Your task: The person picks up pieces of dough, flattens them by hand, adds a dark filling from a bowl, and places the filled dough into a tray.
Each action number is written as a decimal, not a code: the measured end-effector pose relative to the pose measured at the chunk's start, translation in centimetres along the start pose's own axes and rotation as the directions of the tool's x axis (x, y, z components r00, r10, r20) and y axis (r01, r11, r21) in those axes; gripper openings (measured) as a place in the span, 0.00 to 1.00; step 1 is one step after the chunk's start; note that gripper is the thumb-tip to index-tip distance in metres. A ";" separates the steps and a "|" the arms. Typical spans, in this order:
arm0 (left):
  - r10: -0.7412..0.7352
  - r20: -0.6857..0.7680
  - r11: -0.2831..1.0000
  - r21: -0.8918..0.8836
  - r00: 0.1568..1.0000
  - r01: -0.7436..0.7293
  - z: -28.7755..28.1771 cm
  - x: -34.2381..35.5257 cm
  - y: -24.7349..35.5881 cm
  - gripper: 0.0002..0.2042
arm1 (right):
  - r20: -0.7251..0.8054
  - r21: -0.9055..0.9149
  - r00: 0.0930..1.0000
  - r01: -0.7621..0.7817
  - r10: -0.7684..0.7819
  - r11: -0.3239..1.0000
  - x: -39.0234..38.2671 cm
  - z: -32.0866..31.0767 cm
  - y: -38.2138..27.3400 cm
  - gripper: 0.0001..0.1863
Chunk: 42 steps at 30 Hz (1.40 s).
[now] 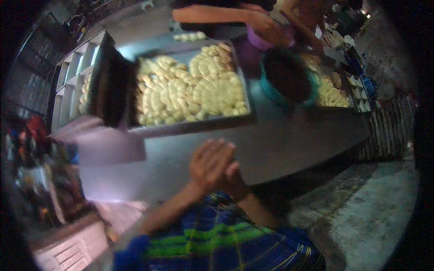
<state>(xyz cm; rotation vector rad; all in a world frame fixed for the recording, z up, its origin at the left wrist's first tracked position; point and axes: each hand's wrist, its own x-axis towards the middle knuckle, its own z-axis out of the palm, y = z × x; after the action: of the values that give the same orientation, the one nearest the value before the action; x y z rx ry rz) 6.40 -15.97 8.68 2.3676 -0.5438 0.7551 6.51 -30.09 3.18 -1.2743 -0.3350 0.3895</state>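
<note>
My left hand [210, 165] lies over my right hand [233, 178] in front of me, palms pressed together above the metal worktop [280, 140]. Their fingers are closed, and anything between the palms is hidden. Just beyond them sits a metal tray [190, 123] of pale yellow, shaped dough pieces [217, 90] in curved rows and clusters. To its right stands a teal basin [271, 90] with a dark, indistinct inside.
Another person's arms [217, 16] reach around a purple bowl [257, 40] across the worktop. A second tray of dough [334, 97] is at right, white compartmented racks [68, 90] at left. A concrete floor [357, 212] shows at lower right.
</note>
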 end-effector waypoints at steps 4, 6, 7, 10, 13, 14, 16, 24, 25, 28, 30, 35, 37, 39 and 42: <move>0.034 -0.147 0.994 -0.102 0.989 -0.049 1.9 0.7 0.4 0.12 | -0.028 0.314 0.990 -0.126 0.142 0.941 -1.0 -0.2 1.5 0.30; -0.017 -0.089 0.962 -0.272 0.996 -0.007 2.7 0.8 0.0 0.12 | -0.030 0.355 0.988 -0.133 0.153 0.925 -1.1 -0.5 1.6 0.30; -0.038 -0.072 0.933 -0.361 0.997 0.010 3.1 0.8 -0.1 0.12 | -0.031 0.368 0.988 -0.129 0.151 0.921 -1.1 -0.8 1.5 0.30; -0.232 0.160 0.658 -0.701 0.959 0.276 3.8 1.1 0.1 0.12 | -0.036 0.360 0.990 -0.114 0.136 0.926 -1.3 -1.8 1.1 0.31; -0.292 0.275 0.456 -0.802 0.916 0.387 4.8 1.9 0.7 0.17 | -0.068 0.354 0.990 -0.092 0.124 0.931 -1.2 -3.1 1.0 0.32; -0.331 0.316 0.309 -0.854 0.889 0.419 5.1 2.1 0.8 0.19 | -0.078 0.414 0.984 -0.114 0.160 0.903 -0.9 -3.8 1.0 0.33; -0.373 0.407 0.005 -0.897 0.833 0.441 5.5 2.0 0.7 0.23 | -0.143 0.311 0.986 -0.036 0.084 0.950 0.0 -5.9 0.4 0.33; -0.732 0.463 0.075 -0.674 0.500 0.735 1.1 -4.6 -6.5 0.12 | -0.202 -0.572 0.972 -0.021 -0.116 0.820 9.9 -25.6 -14.4 0.24; -0.757 0.447 0.081 -0.659 0.477 0.747 0.3 -5.7 -7.0 0.11 | -0.051 -0.740 0.988 0.062 -0.148 0.670 11.8 -27.9 -15.8 0.24; -0.780 0.432 0.080 -0.648 0.453 0.757 -1.1 -7.5 -8.3 0.10 | 0.029 -0.932 0.995 -0.006 0.091 0.362 16.3 -31.8 -16.5 0.21; -0.790 0.422 0.074 -0.654 0.444 0.753 -1.4 -8.0 -8.6 0.10 | 0.141 -0.977 0.971 0.104 0.194 0.188 18.4 -33.1 -16.3 0.19; -0.841 0.408 -0.025 -0.686 0.356 0.727 -1.3 -9.0 -8.4 0.10 | 0.110 -0.973 0.855 -0.011 0.507 0.230 20.7 -34.3 -15.3 0.17; -0.836 0.417 -0.024 -0.677 0.356 0.736 -1.0 -9.4 -8.4 0.11 | -0.001 -0.940 0.775 -0.217 0.633 0.264 21.0 -34.2 -15.0 0.17; -0.835 0.433 -0.041 -0.666 0.341 0.745 -0.7 -9.6 -8.6 0.11 | -0.005 -0.940 0.778 -0.219 0.629 0.263 21.1 -33.9 -15.0 0.16; -0.825 0.462 -0.077 -0.661 0.325 0.746 -0.7 -9.8 -9.0 0.11 | -0.038 -0.917 0.761 -0.283 0.648 0.279 20.7 -33.2 -16.4 0.14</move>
<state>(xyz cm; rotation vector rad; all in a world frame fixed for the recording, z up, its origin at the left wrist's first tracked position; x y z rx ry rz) 3.51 -6.91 -0.68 1.2489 0.5674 -0.0678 41.43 -52.93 10.96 -2.4291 -0.4823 1.0895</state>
